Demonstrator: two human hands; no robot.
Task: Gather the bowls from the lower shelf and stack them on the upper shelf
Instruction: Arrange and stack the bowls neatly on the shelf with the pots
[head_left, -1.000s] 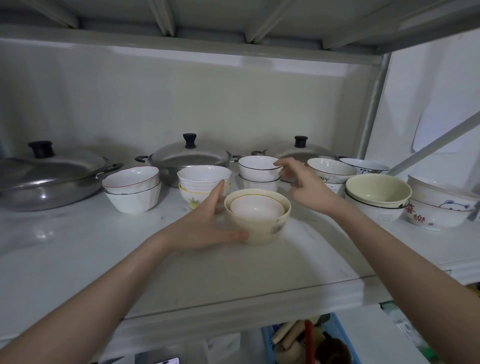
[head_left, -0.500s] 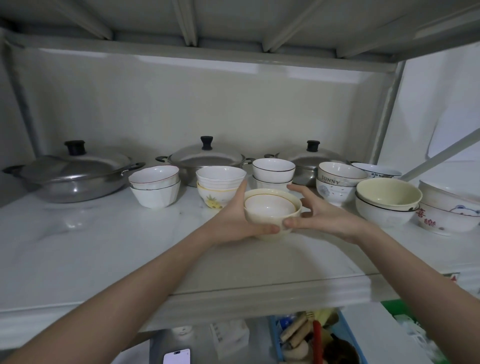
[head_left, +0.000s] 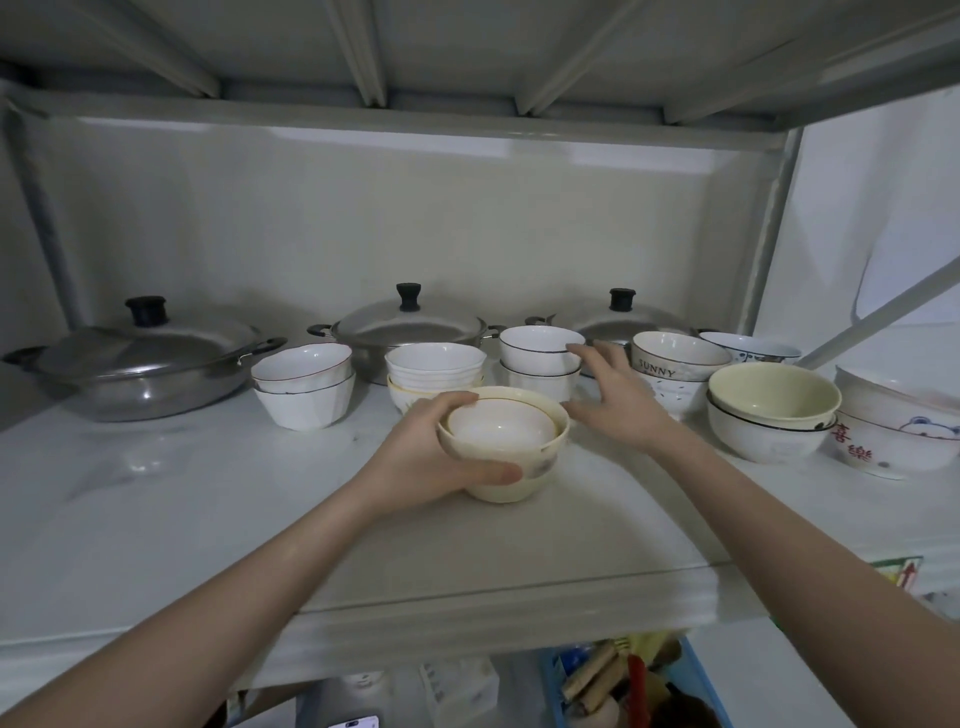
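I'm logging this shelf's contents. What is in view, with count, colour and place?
cream bowl stack: two nested, cream, shelf front centre, held
lidded pans: three, steel with black knobs, along the back
white bowl stacks: three stacks, white, in front of the pans
right bowls: several, white and cream, some printed, right end
shelf: one, white
blue basket: one, below the shelf
left hand: grips the cream stack
right hand: fingers spread, reaching to the black-rimmed stack
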